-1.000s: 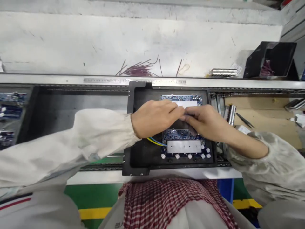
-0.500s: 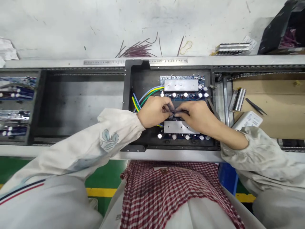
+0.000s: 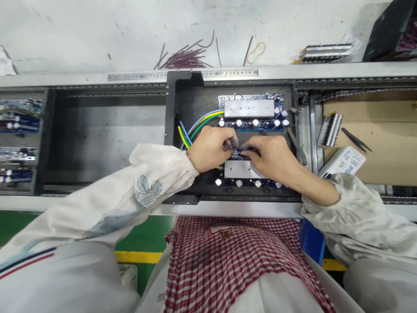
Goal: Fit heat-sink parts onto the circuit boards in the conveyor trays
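Two blue circuit boards with flat metal heat sinks lie in a black tray (image 3: 195, 95). My left hand (image 3: 211, 148) is closed in a pinch at the top edge of the nearer circuit board (image 3: 241, 169). Opposite it, my right hand (image 3: 269, 156) pinches at the same edge, its fingertips a little apart from the left ones. Whatever lies between the fingertips is too small to make out. The farther circuit board (image 3: 249, 108) sits just beyond both hands. Blue, yellow and green wires (image 3: 198, 124) curve out from the boards and pass behind my left hand.
Dark red wires (image 3: 184, 57) lie loose past the metal rail with the ruler (image 3: 182, 74). On cardboard at the right are black tweezers (image 3: 355, 139), a component strip (image 3: 330, 129) and a white box (image 3: 345, 163). More boards (image 3: 19, 121) sit at the far left.
My fingertips have parted slightly above the nearer board, both hands still pinched. The view has shifted a little, so the rail and tray appear higher.
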`<state>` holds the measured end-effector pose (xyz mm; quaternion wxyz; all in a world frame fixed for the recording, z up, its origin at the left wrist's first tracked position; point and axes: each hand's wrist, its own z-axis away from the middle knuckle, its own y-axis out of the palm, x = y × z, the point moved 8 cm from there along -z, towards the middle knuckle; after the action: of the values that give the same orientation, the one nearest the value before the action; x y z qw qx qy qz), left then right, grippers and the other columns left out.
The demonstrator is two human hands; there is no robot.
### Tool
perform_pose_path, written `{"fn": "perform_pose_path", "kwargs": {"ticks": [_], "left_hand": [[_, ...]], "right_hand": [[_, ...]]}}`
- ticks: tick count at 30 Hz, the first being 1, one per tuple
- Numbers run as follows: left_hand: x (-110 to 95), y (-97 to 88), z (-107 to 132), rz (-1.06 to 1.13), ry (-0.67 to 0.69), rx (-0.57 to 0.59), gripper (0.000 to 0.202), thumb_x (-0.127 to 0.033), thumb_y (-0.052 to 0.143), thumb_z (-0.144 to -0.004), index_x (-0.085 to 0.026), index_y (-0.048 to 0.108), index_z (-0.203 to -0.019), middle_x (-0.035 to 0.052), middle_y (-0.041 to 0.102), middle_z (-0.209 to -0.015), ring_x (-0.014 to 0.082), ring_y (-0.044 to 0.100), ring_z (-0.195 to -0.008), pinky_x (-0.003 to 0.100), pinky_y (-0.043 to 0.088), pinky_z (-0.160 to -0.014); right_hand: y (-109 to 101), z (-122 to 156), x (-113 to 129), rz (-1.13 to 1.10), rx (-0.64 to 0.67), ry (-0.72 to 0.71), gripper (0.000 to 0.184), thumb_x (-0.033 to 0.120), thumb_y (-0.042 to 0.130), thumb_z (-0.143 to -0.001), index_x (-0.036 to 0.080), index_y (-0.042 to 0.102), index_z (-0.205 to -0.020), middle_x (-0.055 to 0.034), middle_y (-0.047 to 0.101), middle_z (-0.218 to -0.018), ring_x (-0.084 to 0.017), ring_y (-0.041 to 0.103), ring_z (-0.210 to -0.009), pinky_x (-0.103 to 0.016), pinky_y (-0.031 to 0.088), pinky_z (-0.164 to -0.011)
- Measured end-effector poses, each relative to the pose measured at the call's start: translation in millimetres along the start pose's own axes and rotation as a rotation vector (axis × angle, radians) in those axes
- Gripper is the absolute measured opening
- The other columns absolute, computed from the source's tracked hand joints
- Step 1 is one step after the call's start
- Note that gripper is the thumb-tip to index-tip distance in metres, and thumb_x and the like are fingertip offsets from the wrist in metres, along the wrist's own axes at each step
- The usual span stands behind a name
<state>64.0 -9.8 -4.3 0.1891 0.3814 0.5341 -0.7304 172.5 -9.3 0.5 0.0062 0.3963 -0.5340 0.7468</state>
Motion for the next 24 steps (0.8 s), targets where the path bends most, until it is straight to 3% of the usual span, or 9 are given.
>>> {"fn": "perform_pose_path", "kwargs": {"ticks": [4, 7, 13, 15, 18, 21, 24], "left_hand": [[-8, -0.5, -2, -0.123, 0.104, 0.014, 0.018, -0.005, 0.058, -0.066, -0.018, 0.056, -0.078, -0.0059, 0.064, -0.065, 0.0100, 0.061, -0.062, 0.020, 0.045, -0.061], [-15, 5.8, -6, -0.255, 0.195, 0.100, 0.027, -0.004, 0.056, -0.064, -0.019, 0.051, -0.085, -0.0060, 0.062, -0.064, 0.0134, 0.062, -0.063, 0.023, 0.042, -0.059], [-22, 16.3, -4, -0.448, 0.295, 0.306, 0.032, -0.010, 0.048, -0.077, -0.016, 0.046, -0.109, 0.0035, 0.065, -0.080, 0.0204, 0.064, -0.073, 0.027, 0.044, -0.057], [-25, 1.2, 5, -0.481, 0.343, 0.240, 0.044, -0.010, 0.047, -0.080, -0.017, 0.041, -0.123, 0.0051, 0.066, -0.092, 0.0194, 0.065, -0.081, 0.027, 0.048, -0.064], [-22, -45.4, 29, -0.494, 0.352, -0.026, 0.053, -0.015, 0.045, -0.087, -0.025, 0.032, -0.138, 0.0047, 0.065, -0.109, 0.0188, 0.061, -0.100, 0.030, 0.051, -0.086], [7, -93.4, 62, -0.501, 0.149, -0.288, 0.055, -0.031, 0.052, -0.088, -0.037, 0.034, -0.140, -0.0008, 0.055, -0.130, 0.0218, 0.051, -0.119, 0.036, 0.043, -0.106], [47, -112.3, 96, -0.496, -0.140, -0.394, 0.064, -0.042, 0.060, -0.082, -0.045, 0.032, -0.139, -0.0036, 0.043, -0.142, 0.0278, 0.044, -0.129, 0.045, 0.039, -0.111]], "right_hand": [[-2, -1, 0, -0.060, -0.018, 0.007, 0.012, 0.016, 0.061, -0.079, 0.018, 0.071, -0.086, -0.0049, 0.073, -0.088, -0.022, 0.067, -0.080, -0.032, 0.048, -0.073], [-5, -2, -3, -0.125, -0.014, 0.021, 0.009, 0.017, 0.064, -0.077, 0.020, 0.070, -0.083, -0.0019, 0.073, -0.082, -0.019, 0.067, -0.072, -0.029, 0.047, -0.067], [-3, -4, -4, -0.152, 0.085, 0.023, 0.013, 0.011, 0.061, -0.077, 0.019, 0.070, -0.081, -0.0017, 0.073, -0.080, -0.018, 0.067, -0.070, -0.027, 0.047, -0.063], [-4, -5, -1, -0.184, 0.091, 0.004, 0.015, 0.007, 0.060, -0.077, 0.018, 0.070, -0.081, -0.0009, 0.073, -0.081, -0.016, 0.068, -0.072, -0.025, 0.048, -0.065], [-6, -6, 4, -0.186, 0.074, -0.032, 0.011, 0.010, 0.061, -0.079, 0.017, 0.068, -0.081, -0.0006, 0.072, -0.079, -0.014, 0.067, -0.071, -0.023, 0.049, -0.065], [-6, -6, 6, -0.190, 0.088, -0.043, 0.008, 0.014, 0.060, -0.081, 0.017, 0.067, -0.084, -0.0009, 0.071, -0.079, -0.013, 0.066, -0.071, -0.022, 0.050, -0.066], [-5, -6, 6, -0.190, 0.107, -0.041, 0.009, 0.014, 0.059, -0.082, 0.017, 0.067, -0.086, -0.0010, 0.070, -0.079, -0.012, 0.066, -0.072, -0.022, 0.050, -0.067]]}}
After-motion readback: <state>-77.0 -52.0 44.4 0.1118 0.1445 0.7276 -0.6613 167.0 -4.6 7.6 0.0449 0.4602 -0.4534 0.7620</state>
